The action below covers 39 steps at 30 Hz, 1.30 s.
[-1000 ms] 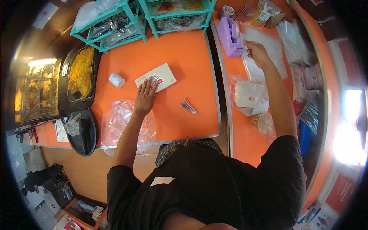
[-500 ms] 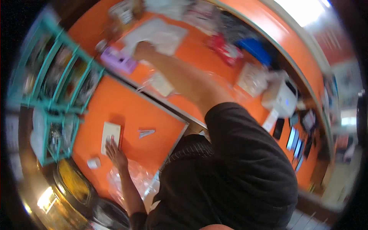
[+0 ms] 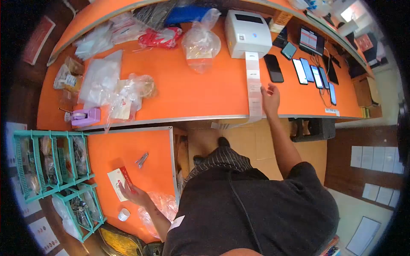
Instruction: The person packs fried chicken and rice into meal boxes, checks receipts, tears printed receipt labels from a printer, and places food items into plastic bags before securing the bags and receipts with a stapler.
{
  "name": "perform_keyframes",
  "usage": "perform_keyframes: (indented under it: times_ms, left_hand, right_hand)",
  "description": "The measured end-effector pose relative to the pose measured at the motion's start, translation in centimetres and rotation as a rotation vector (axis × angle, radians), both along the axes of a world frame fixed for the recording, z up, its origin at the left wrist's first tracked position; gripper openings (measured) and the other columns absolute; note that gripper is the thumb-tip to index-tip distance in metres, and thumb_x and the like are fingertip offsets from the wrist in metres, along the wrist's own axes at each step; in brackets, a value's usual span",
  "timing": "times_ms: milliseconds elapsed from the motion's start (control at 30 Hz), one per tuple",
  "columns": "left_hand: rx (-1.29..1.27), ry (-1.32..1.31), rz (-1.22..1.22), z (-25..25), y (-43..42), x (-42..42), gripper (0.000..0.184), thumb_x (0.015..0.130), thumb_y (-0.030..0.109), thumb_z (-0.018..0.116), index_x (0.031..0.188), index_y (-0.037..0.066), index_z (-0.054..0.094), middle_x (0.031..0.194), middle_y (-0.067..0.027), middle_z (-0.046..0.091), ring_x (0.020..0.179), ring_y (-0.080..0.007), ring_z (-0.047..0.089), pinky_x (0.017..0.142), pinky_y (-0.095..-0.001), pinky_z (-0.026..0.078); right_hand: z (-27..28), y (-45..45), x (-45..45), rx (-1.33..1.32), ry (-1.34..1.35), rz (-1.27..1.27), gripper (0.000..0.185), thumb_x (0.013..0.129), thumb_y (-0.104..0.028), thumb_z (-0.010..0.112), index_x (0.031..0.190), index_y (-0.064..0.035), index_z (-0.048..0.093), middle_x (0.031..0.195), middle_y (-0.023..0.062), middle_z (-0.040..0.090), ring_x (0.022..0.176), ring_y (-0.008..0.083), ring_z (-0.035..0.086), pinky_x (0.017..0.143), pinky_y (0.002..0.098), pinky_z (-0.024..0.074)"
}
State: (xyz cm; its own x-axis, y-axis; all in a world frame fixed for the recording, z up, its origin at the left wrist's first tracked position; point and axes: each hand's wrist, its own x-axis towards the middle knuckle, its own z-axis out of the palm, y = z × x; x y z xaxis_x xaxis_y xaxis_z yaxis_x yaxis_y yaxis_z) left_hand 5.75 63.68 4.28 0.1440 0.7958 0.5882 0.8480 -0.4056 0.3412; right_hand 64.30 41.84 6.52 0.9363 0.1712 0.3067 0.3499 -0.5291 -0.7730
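In the head view, my left hand (image 3: 136, 194) grips the lower edge of a small cream box with a red side (image 3: 116, 181), over the lower orange counter. A small stapler (image 3: 142, 160) lies above it and a white round container (image 3: 124, 214) below. My right hand (image 3: 270, 100) is raised beside a strip of printed labels (image 3: 253, 91), fingers loosely curled and apart; whether a fingertip touches the strip I cannot tell. The strip hangs from a white label printer (image 3: 248, 36) down past the counter's edge.
Several phones (image 3: 300, 71) and a black phone (image 3: 273, 68) lie right of the printer. Plastic bags (image 3: 100, 77) and a purple tape dispenser (image 3: 86, 116) are at the left. Teal racks (image 3: 53, 187) border the lower counter. A crumpled plastic bag (image 3: 158, 211) lies near my left forearm.
My right hand has swung from the plastic bags at the left over to the label strip at the right. The box is now tilted in my left hand. The view has turned right.
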Motion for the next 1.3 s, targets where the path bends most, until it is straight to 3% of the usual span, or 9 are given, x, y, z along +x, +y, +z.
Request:
perform_keyframes:
  times_ms: [233, 400, 800, 900, 1000, 1067, 1100, 1200, 1300]
  left_hand:
    - [-0.166, -0.291, -0.931, 6.1, -5.2, 30.2, 0.024, 0.085, -0.001, 0.063, 0.108, 0.005, 0.067, 0.107, -0.0171, 0.063, 0.100, -0.0359, 0.061, 0.087, -0.0405, 0.050]
    - [-0.287, -0.076, -1.221, 5.6, -11.1, 49.6, 0.026, 0.085, 0.019, 0.073, 0.104, 0.002, 0.065, 0.105, -0.0160, 0.061, 0.097, -0.0353, 0.061, 0.084, -0.0429, 0.052]
    - [-0.425, -0.001, -1.006, 3.7, -15.3, 55.8, 0.025, 0.088, 0.022, 0.068, 0.102, 0.002, 0.064, 0.090, -0.0127, 0.066, 0.081, -0.0299, 0.066, 0.074, -0.0397, 0.054]
    - [-0.680, -0.173, -0.922, 4.2, -15.7, 55.9, 0.018, 0.090, 0.017, 0.065, 0.099, 0.001, 0.064, 0.086, -0.0117, 0.066, 0.076, -0.0255, 0.067, 0.069, -0.0364, 0.055]
    - [-1.183, -0.869, -0.672, 2.7, -14.7, 55.2, 0.013, 0.092, 0.014, 0.063, 0.097, 0.001, 0.063, 0.085, -0.0096, 0.065, 0.077, -0.0205, 0.067, 0.067, -0.0326, 0.054]
    - [-1.056, -1.047, -0.515, 3.0, -13.2, 53.5, 0.011, 0.093, 0.012, 0.062, 0.096, 0.002, 0.063, 0.085, -0.0086, 0.065, 0.077, -0.0190, 0.066, 0.067, -0.0314, 0.054]
    - [-0.975, -1.137, -0.430, 3.4, -12.4, 52.3, 0.010, 0.094, 0.011, 0.062, 0.095, 0.002, 0.063, 0.085, -0.0080, 0.065, 0.077, -0.0182, 0.066, 0.066, -0.0308, 0.054]
    - [-0.233, -0.602, -0.538, 4.8, -11.9, 48.0, 0.008, 0.091, 0.010, 0.063, 0.093, 0.003, 0.062, 0.085, -0.0097, 0.065, 0.078, -0.0224, 0.066, 0.069, -0.0330, 0.054]
    - [0.008, -0.234, -0.806, 4.4, -12.3, 43.6, 0.016, 0.078, 0.013, 0.072, 0.089, 0.005, 0.063, 0.089, -0.0099, 0.064, 0.084, -0.0280, 0.064, 0.076, -0.0377, 0.054]
  right_hand:
    - [-5.1, -3.0, 3.0, 0.146, 0.443, 0.256, 0.024, 0.088, -0.012, 0.073, 0.106, 0.0025, 0.068, 0.087, 0.0083, 0.071, 0.078, 0.0132, 0.065, 0.070, 0.0286, 0.0527]
    - [-4.4, -3.5, 2.1, 0.357, 0.433, 0.378, 0.025, 0.090, -0.012, 0.070, 0.112, 0.0007, 0.068, 0.090, 0.0078, 0.071, 0.078, 0.0135, 0.066, 0.068, 0.0284, 0.0536]
    - [-3.3, -5.7, 4.6, 0.302, 0.270, 0.601, 0.035, 0.092, -0.013, 0.066, 0.125, -0.0016, 0.063, 0.097, 0.0126, 0.068, 0.080, 0.0181, 0.066, 0.070, 0.0314, 0.0544]
    - [-4.9, -5.5, 4.6, 0.386, 0.396, 0.583, 0.036, 0.091, -0.013, 0.069, 0.124, -0.0016, 0.064, 0.096, 0.0110, 0.069, 0.080, 0.0164, 0.066, 0.071, 0.0310, 0.0539]
    - [-7.9, -5.3, 5.4, 0.439, 0.564, 0.551, 0.036, 0.089, -0.014, 0.071, 0.122, -0.0017, 0.064, 0.094, 0.0102, 0.069, 0.079, 0.0157, 0.065, 0.069, 0.0304, 0.0533]
    - [-9.1, -5.7, 6.4, 0.450, 0.666, 0.517, 0.041, 0.088, -0.015, 0.073, 0.125, -0.0008, 0.062, 0.098, 0.0092, 0.067, 0.084, 0.0151, 0.062, 0.074, 0.0300, 0.0509]
    - [-8.5, -5.7, 6.4, 0.309, 0.303, 0.388, 0.044, 0.087, -0.017, 0.074, 0.125, 0.0004, 0.060, 0.101, 0.0085, 0.065, 0.089, 0.0149, 0.060, 0.078, 0.0303, 0.0491]
    - [-0.5, -5.8, 3.8, 0.157, -0.124, 0.272, 0.046, 0.087, -0.021, 0.075, 0.123, 0.0014, 0.056, 0.108, 0.0073, 0.057, 0.099, 0.0153, 0.054, 0.088, 0.0318, 0.0446]
    - [2.0, -3.5, -2.2, 0.471, 0.713, 0.614, 0.034, 0.093, -0.021, 0.068, 0.117, -0.0007, 0.055, 0.101, 0.0053, 0.056, 0.092, 0.0153, 0.054, 0.082, 0.0308, 0.0454]
